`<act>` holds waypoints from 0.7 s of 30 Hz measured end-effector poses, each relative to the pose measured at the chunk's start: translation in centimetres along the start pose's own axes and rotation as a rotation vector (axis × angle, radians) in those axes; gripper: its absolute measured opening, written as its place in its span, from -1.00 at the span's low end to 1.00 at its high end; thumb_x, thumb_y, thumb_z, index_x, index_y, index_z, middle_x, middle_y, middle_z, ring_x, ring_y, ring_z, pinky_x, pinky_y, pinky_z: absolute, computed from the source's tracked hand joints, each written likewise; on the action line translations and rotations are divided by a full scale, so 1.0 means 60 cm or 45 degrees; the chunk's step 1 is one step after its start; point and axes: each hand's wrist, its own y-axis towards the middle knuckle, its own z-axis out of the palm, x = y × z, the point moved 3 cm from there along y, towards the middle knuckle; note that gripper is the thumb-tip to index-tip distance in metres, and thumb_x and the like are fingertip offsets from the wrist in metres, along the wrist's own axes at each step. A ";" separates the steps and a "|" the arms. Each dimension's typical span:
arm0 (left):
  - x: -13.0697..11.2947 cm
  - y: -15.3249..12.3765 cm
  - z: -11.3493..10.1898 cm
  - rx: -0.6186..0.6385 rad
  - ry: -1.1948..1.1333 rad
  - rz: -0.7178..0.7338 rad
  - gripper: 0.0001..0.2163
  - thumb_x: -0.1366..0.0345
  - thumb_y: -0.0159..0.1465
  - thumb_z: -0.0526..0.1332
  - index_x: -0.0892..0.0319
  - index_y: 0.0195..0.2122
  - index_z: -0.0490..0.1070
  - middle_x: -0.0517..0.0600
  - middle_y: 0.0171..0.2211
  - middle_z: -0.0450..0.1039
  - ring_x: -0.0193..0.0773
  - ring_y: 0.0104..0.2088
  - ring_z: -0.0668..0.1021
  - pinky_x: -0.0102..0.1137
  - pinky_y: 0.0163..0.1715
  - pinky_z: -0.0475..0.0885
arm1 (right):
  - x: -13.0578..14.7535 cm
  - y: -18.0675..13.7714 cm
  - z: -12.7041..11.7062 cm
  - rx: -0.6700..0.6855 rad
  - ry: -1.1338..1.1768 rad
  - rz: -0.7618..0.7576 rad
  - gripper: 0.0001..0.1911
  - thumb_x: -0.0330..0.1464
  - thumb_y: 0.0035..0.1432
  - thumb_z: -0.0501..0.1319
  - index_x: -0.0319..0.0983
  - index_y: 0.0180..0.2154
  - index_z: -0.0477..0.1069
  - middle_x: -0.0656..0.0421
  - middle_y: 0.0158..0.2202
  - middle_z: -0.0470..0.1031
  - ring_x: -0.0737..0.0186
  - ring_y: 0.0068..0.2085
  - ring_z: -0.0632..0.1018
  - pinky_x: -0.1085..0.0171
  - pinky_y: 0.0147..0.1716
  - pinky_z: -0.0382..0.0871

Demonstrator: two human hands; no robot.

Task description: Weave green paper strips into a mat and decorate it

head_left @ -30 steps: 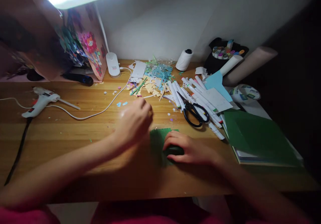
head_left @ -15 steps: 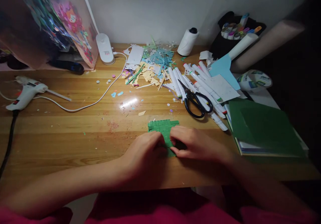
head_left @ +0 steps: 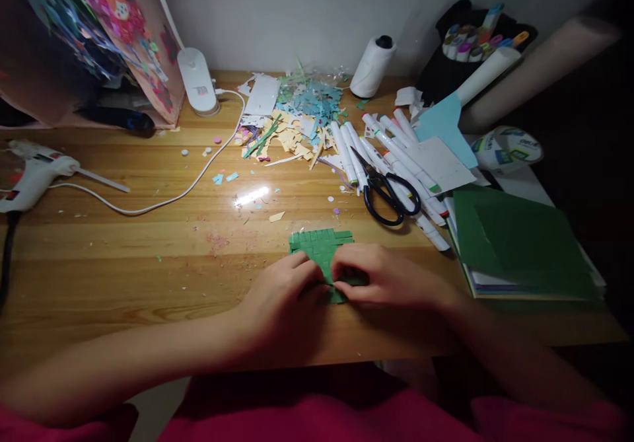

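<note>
Far left of the scissors [head_left: 389, 194], a white plastic glue gun [head_left: 34, 174] lies on the grained wooden desk [head_left: 123, 257]. Up-left of the scissors is a loose heap of paper offcuts [head_left: 292, 125], yellow, blue and green, in jagged strips.

My left hand [head_left: 280, 303], down-left of the scissors, is curled nearly closed, its fingertips nipping the near left edge of the green woven paper patch [head_left: 319, 247]. The patch lies flat just down-left of the scissors, matte, with a squared lattice texture. My right hand [head_left: 381, 277], directly below the scissors, is curled likewise, thumb and forefinger pinching the patch's near middle.

The scissors are black-handled, with slim blades. White cylindrical markers [head_left: 391, 154] lie under them. Right of the scissors rests a smooth dark green sheet [head_left: 520, 244].
</note>
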 end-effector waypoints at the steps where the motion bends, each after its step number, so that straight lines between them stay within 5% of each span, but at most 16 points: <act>1: -0.002 0.000 0.001 -0.001 0.030 0.009 -0.90 0.31 0.29 0.16 0.20 -0.33 0.37 -0.01 -0.34 0.38 -0.29 -0.35 0.42 -0.40 -0.36 0.35 | 0.000 0.000 -0.001 0.007 0.081 0.024 -0.98 -0.44 0.15 0.15 -0.23 -0.34 0.36 0.21 -0.41 0.43 0.33 -0.39 0.40 0.34 -0.38 0.25; 5: -0.010 0.003 0.003 -0.001 0.135 -0.002 -0.85 0.24 0.28 0.15 0.22 -0.35 0.34 0.00 -0.37 0.36 -0.26 -0.38 0.40 -0.37 -0.39 0.35 | 0.002 -0.002 -0.004 0.066 0.376 0.035 -0.83 -0.26 0.19 0.18 -0.24 -0.25 0.34 0.20 -0.34 0.44 0.34 -0.35 0.46 0.36 -0.37 0.32; 9: -0.015 0.007 0.000 0.027 0.178 -0.016 -0.86 0.36 0.32 0.02 0.24 -0.32 0.33 0.04 -0.37 0.36 -0.25 -0.38 0.39 -0.34 -0.36 0.36 | -0.002 -0.002 -0.002 -0.029 0.186 0.009 -0.59 -0.25 -0.04 0.38 -0.23 -0.19 0.28 0.16 -0.24 0.41 0.25 -0.23 0.44 0.30 -0.25 0.33; 13: -0.016 0.006 -0.005 0.042 0.120 -0.006 -0.85 0.39 0.32 -0.02 0.24 -0.33 0.31 0.04 -0.37 0.35 -0.24 -0.37 0.39 -0.34 -0.35 0.36 | -0.001 0.002 0.008 -0.085 -0.031 -0.039 -0.68 -0.38 -0.03 0.35 -0.23 -0.26 0.26 0.17 -0.28 0.36 0.24 -0.23 0.37 0.29 -0.26 0.28; 21: -0.014 0.006 -0.007 0.057 0.059 -0.025 -0.85 0.37 0.31 -0.02 0.22 -0.34 0.29 0.04 -0.36 0.35 -0.24 -0.35 0.40 -0.32 -0.34 0.37 | 0.000 0.005 0.010 -0.114 -0.022 -0.084 -0.84 -0.45 0.04 0.23 -0.22 -0.31 0.27 0.18 -0.32 0.38 0.27 -0.27 0.37 0.29 -0.27 0.26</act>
